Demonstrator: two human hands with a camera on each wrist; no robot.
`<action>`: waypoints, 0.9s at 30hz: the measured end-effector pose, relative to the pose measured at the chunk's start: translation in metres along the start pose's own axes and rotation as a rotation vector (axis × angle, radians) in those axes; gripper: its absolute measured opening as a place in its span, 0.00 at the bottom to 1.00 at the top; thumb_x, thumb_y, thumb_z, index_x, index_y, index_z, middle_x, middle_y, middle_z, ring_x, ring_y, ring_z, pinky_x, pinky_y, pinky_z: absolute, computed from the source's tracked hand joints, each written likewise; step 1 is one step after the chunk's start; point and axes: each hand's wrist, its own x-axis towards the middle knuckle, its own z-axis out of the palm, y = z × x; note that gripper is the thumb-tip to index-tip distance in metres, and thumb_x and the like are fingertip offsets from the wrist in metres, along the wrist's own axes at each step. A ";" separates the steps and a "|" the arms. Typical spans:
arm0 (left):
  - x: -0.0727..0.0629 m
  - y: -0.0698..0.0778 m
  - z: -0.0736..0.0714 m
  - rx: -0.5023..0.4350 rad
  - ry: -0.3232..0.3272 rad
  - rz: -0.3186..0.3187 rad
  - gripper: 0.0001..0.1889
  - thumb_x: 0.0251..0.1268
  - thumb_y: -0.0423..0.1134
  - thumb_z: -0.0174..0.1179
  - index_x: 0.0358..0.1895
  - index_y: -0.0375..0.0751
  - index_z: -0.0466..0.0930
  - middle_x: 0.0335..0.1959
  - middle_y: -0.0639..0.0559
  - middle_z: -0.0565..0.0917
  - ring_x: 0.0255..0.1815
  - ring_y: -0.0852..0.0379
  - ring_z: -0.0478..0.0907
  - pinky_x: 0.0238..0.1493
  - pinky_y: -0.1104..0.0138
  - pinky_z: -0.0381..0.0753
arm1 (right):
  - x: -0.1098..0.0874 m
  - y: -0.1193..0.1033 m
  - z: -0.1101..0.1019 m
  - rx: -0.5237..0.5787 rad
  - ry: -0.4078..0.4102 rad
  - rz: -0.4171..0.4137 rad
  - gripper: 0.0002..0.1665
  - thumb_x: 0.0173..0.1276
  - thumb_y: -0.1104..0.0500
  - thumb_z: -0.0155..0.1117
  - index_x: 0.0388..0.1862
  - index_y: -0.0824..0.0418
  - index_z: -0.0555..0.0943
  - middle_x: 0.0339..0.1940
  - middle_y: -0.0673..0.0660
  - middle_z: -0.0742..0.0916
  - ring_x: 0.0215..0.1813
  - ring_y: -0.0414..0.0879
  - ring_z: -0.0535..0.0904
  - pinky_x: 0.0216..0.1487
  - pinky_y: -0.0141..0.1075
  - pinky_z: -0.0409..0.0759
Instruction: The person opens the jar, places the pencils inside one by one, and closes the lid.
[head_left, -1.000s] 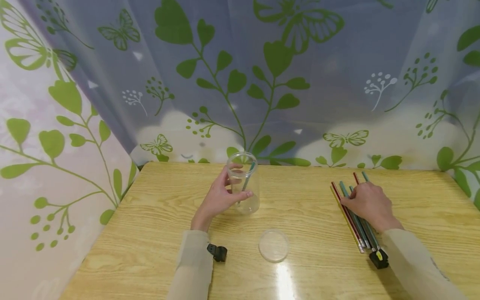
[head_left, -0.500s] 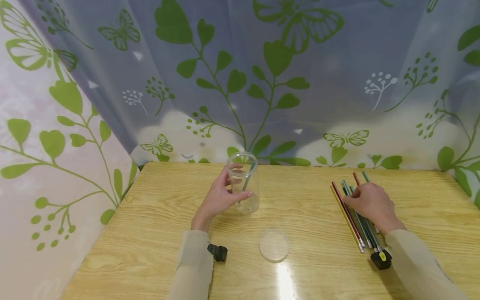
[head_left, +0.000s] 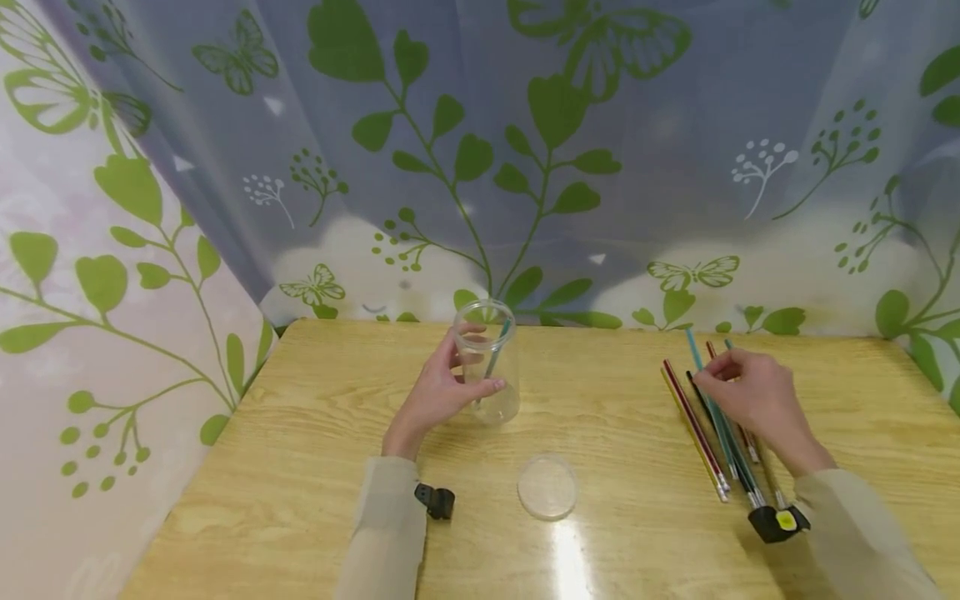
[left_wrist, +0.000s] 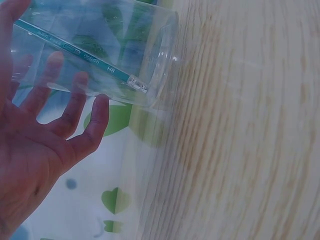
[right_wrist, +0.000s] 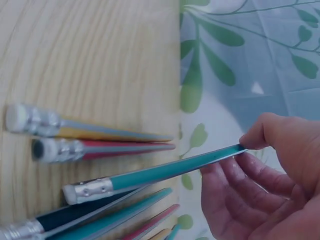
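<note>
Wood-look worktop (head_left: 262, 492) is backed by leafy cloth (head_left: 645, 192). Jar (head_left: 508, 371) gripped in left hand (head_left: 438, 392), teal pencil (right_wrist: 167, 170) pinched in right hand (head_left: 753, 396), lid (head_left: 548, 487) parked between.

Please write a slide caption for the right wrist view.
The right hand pinches a teal pencil; more pencils lie on the tabletop.

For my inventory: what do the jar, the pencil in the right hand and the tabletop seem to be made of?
Jar: clear, shiny; probably plastic, possibly glass; its wall shows highlights.
Pencil in the right hand: teal paint, probably over wood (unseen); silvery, ridged ferrule looks metallic.
Tabletop: wood or wood-look laminate; grain streaks, glossy glare.
</note>
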 end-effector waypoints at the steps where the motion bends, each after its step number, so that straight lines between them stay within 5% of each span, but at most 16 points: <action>1: 0.000 0.001 0.000 0.000 0.001 0.004 0.40 0.59 0.41 0.76 0.71 0.67 0.64 0.69 0.55 0.71 0.70 0.43 0.72 0.60 0.50 0.82 | -0.001 -0.002 -0.001 0.001 0.012 -0.006 0.18 0.73 0.50 0.61 0.44 0.65 0.82 0.45 0.68 0.88 0.37 0.51 0.82 0.32 0.35 0.73; 11: 0.003 0.002 -0.002 0.010 -0.007 0.013 0.42 0.59 0.40 0.75 0.75 0.56 0.62 0.70 0.53 0.71 0.71 0.43 0.72 0.60 0.50 0.82 | -0.010 -0.019 -0.012 0.188 0.067 -0.046 0.24 0.72 0.57 0.59 0.64 0.64 0.77 0.46 0.69 0.88 0.29 0.38 0.87 0.27 0.37 0.87; 17: 0.002 0.002 -0.002 0.009 -0.002 0.010 0.40 0.59 0.41 0.76 0.72 0.63 0.64 0.70 0.54 0.71 0.70 0.43 0.72 0.59 0.49 0.82 | -0.013 -0.027 -0.015 0.255 0.123 -0.127 0.30 0.71 0.62 0.60 0.72 0.62 0.72 0.45 0.68 0.87 0.32 0.27 0.85 0.28 0.36 0.87; 27: 0.000 0.000 -0.001 -0.007 -0.001 0.007 0.39 0.58 0.41 0.76 0.71 0.66 0.65 0.69 0.55 0.71 0.70 0.43 0.72 0.60 0.50 0.82 | -0.022 -0.047 -0.017 0.362 0.202 -0.149 0.26 0.75 0.59 0.58 0.70 0.58 0.71 0.37 0.43 0.82 0.33 0.27 0.84 0.29 0.33 0.87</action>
